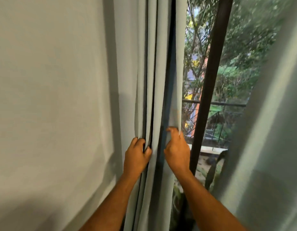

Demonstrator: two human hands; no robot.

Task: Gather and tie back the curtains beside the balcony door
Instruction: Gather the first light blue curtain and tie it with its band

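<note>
Both hands pinch the curtain (154,97) hanging at 12 o'clock: left hand (136,157) grips inner folds, right hand (177,150) its free edge. Best sweep pleats leftward evenly before tying.

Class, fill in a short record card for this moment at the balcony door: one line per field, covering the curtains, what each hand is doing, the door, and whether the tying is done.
left curtain: pale blue-grey, bunched in folds beside the wall
left hand: fingers closed on the wall-side folds
right hand: pinching the curtain's door-side edge
right curtain: hangs loose, untouched
door frame: dark upright, balcony railing and trees beyond
tie-back: none visible
tying: not yet done
</note>
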